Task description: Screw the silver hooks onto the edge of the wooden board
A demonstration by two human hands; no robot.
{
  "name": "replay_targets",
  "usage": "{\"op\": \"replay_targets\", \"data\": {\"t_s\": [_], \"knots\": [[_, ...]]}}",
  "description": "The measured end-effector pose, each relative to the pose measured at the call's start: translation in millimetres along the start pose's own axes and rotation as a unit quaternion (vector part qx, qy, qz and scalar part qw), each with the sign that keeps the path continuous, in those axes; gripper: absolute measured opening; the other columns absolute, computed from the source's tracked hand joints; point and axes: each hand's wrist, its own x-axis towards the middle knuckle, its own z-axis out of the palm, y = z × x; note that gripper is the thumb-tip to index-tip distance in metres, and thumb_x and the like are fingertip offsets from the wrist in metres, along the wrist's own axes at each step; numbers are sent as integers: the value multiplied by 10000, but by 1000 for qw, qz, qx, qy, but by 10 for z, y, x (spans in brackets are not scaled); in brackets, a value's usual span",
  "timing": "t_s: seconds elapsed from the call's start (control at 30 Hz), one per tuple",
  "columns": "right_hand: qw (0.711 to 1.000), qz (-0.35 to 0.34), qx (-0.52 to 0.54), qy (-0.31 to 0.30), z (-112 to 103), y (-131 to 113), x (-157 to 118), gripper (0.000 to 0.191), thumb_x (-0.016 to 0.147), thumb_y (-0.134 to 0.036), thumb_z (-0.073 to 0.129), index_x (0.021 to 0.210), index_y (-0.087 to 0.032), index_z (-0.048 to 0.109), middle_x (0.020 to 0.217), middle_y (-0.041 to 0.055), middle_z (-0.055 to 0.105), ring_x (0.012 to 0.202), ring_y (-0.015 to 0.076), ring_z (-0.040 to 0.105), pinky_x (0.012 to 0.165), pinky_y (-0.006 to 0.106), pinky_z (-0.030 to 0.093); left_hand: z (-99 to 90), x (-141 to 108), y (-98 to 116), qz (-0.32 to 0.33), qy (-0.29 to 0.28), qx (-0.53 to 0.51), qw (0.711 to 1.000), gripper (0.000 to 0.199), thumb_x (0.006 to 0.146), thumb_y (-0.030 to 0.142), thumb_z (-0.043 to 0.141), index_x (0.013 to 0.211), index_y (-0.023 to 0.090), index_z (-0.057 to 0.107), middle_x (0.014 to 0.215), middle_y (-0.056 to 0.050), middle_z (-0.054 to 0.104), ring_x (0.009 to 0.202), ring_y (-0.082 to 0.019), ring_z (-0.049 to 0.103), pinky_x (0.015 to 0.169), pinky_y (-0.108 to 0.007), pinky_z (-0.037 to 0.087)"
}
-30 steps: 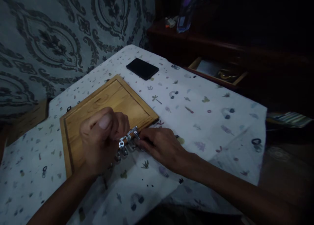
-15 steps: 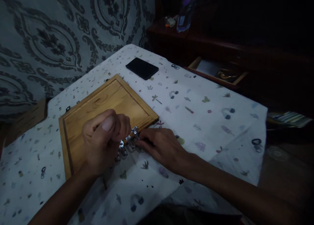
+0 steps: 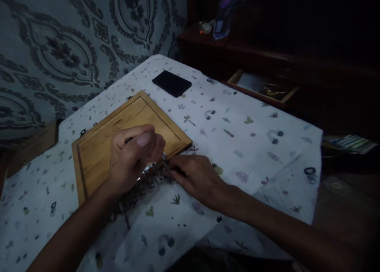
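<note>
A wooden board (image 3: pixel 124 123) with a grooved rim lies on the patterned tablecloth. Along its near edge runs a row of small shiny metal clips or rings (image 3: pixel 151 181), partly hidden by my left hand. My left hand (image 3: pixel 133 157) is closed in a fist above the board's near part; whatever its fingers hold, if anything, is hidden. My right hand (image 3: pixel 196 179) rests at the board's right corner, thumb and fingers pinched on the end of the metal row.
A black phone (image 3: pixel 172 83) lies behind the board on the white tablecloth (image 3: pixel 237 145). Beyond the table stand a dark cabinet with an open drawer (image 3: pixel 261 86) and a clear bottle (image 3: pixel 222 24). A patterned wall surface (image 3: pixel 59 50) borders the left side.
My left hand has moved right and slightly up, toward my right hand, uncovering more of the metal row. My right hand has stayed almost still.
</note>
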Motion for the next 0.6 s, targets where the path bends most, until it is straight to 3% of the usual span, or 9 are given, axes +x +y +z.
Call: {"op": "replay_targets", "data": {"t_s": [0.13, 0.37, 0.6], "knots": [[1000, 2, -9, -9, -3, -2, -1, 136, 895, -218, 592, 795, -164, 666, 754, 29, 723, 676, 162, 641, 601, 249, 366, -6, 39, 15, -25, 1, -16, 1000, 540, 789, 339, 669, 500, 160, 249, 454, 65, 137, 383, -43, 221, 413, -232, 216], [1000, 8, -5, -6, 22, 22, -3, 175, 910, -276, 606, 791, -158, 658, 746, 29, 711, 666, 158, 630, 604, 250, 364, -29, 11, -17, -2, 63, -33, 997, 508, 787, 308, 647, 485, 166, 264, 441, 64, 150, 372, -53, 215, 400, -244, 214], [1000, 4, 6, -4, -19, -11, -1, 167, 905, -243, 596, 771, -161, 654, 708, 20, 688, 648, 154, 611, 599, 252, 356, -41, -40, -4, 11, 0, -14, 1000, 499, 837, 318, 601, 505, 167, 261, 444, 61, 159, 381, -56, 216, 414, -249, 222]]}}
